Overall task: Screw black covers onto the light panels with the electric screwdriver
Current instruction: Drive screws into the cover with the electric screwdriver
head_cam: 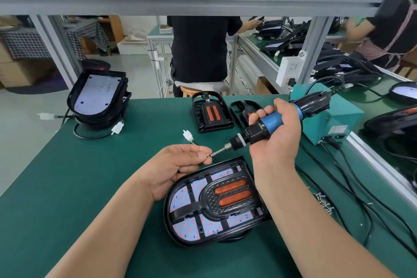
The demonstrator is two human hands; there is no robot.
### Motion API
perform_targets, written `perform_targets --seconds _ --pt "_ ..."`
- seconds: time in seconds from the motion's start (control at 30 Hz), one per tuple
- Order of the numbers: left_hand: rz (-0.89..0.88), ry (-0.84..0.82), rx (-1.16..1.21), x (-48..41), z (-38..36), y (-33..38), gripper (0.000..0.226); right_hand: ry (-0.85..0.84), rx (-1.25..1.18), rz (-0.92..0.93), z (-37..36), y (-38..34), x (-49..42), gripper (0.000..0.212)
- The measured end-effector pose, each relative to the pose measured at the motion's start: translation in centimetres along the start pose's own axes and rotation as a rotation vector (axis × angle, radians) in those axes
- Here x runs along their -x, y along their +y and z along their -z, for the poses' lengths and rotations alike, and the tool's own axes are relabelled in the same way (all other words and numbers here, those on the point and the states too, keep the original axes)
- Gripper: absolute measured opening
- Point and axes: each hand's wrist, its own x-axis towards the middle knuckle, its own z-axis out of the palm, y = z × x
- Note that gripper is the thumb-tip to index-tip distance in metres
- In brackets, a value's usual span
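A light panel [194, 221] lies on the green mat in front of me, with a black cover [228, 207] carrying two orange coils seated on it. My right hand [277, 135] grips the blue and black electric screwdriver [266, 124], held tilted above the panel with its bit pointing down and left. My left hand [178, 165] pinches a small screw [208, 155] at the bit's tip, just above the panel's far edge.
Spare black covers [212, 113] lie at the mat's far side, and a stack of light panels [97, 97] stands far left. A teal power box [327, 117] sits right, with cables [361, 192] and loose screws [325, 201] nearby. Other people work at benches behind.
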Motion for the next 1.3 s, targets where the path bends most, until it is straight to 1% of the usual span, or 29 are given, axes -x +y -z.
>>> perform_targets --seconds 0.27,0.73,0.9,1.03,1.17,1.23,1.3 --pt "0.030 -0.026 -0.019 0.39 -0.42 0.24 0.020 -0.008 0.031 0.018 -0.14 0.18 0.42 0.006" --pt "0.038 -0.023 -0.012 0.43 -0.44 0.31 0.023 -0.033 0.034 0.029 -0.11 0.18 0.38 0.006" --pt "0.038 0.002 -0.017 0.36 -0.46 0.26 0.026 -0.046 0.031 0.021 0.05 0.34 0.33 0.010" --pt "0.040 0.000 -0.020 0.46 -0.52 0.29 0.022 -0.068 0.045 0.031 0.06 0.55 0.29 0.009" --pt "0.036 0.018 -0.015 0.47 -0.61 0.16 0.027 -0.099 0.094 0.065 0.14 0.62 0.20 0.009" --pt "0.032 0.028 -0.024 0.49 -0.63 0.09 0.026 -0.129 0.132 0.093 0.14 0.63 0.31 0.012" --pt "0.028 0.042 -0.029 0.48 -0.64 0.06 0.027 -0.155 0.167 0.113 0.07 0.65 0.51 0.019"
